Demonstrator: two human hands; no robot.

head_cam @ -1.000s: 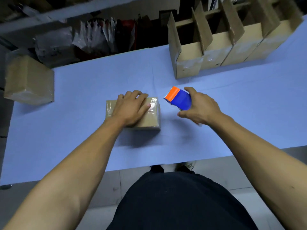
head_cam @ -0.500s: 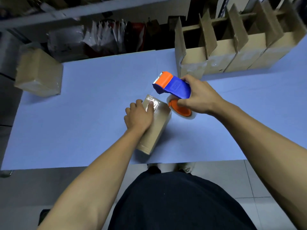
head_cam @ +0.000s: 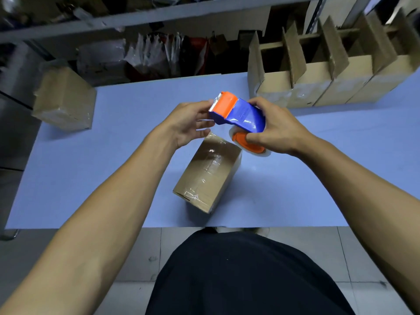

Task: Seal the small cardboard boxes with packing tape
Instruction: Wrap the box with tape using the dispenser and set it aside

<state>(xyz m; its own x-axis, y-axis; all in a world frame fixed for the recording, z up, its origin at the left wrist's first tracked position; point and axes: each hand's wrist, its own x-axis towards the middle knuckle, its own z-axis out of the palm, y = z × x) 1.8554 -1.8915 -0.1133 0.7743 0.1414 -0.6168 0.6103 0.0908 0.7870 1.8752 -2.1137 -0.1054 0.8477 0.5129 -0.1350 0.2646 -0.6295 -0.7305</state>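
Observation:
A small cardboard box (head_cam: 210, 173) lies at an angle on the blue table (head_cam: 113, 155), with clear tape shining along its top seam. It is free of both hands. Just above its far end, my right hand (head_cam: 277, 130) grips a blue and orange tape dispenser (head_cam: 238, 113) with a roll of clear tape (head_cam: 250, 146) underneath. My left hand (head_cam: 188, 123) is at the dispenser's orange toothed front. Its thumb tip touches the toothed edge and its fingers reach loosely under the front. No tape end is visible between them.
A taped cardboard box (head_cam: 64, 98) sits at the table's far left corner. A row of open cardboard boxes (head_cam: 318, 85) with raised flaps lines the far right. Shelves with bags stand behind the table. The table's near edge is just in front of my body.
My left hand has let go of the box and risen to the dispenser's front. The box was turned from crosswise to lengthwise. My right hand brought the dispenser up over the box's far end.

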